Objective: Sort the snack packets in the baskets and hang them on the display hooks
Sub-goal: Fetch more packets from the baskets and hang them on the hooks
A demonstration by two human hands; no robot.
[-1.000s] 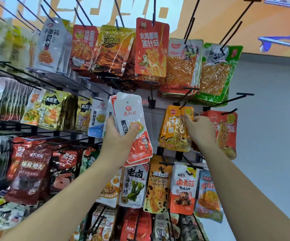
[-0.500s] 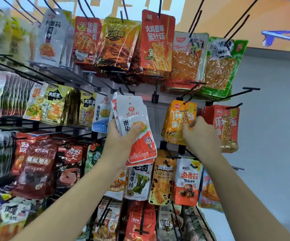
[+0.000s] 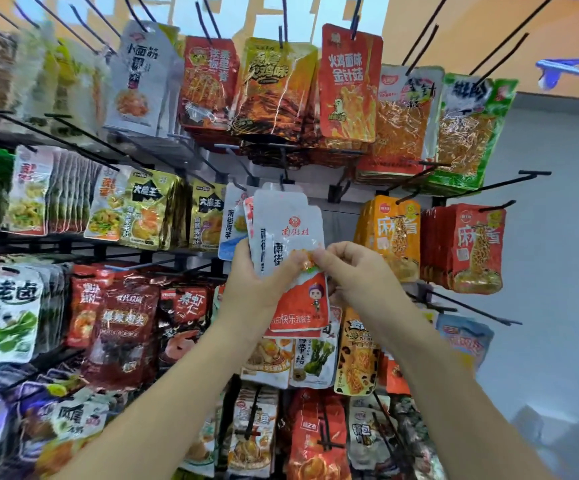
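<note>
**A:** While a small stack of white-and-red packets is gripped from its left side by the left hand, is anything being hung?

**B:** Not yet, it is judged. The front packet is pinched by the right hand, and the stack is held up before the middle row; whether its top is threaded cannot be told.

**A:** What is counted as done?

**B:** Behind the hands, most hooks are loaded: orange packets and red packets to the right, a full top row above.

**A:** And left?

**B:** This stack is to be hung; bare hooks are seen at the far right. Baskets are not shown, so the remainder cannot be judged.
</note>
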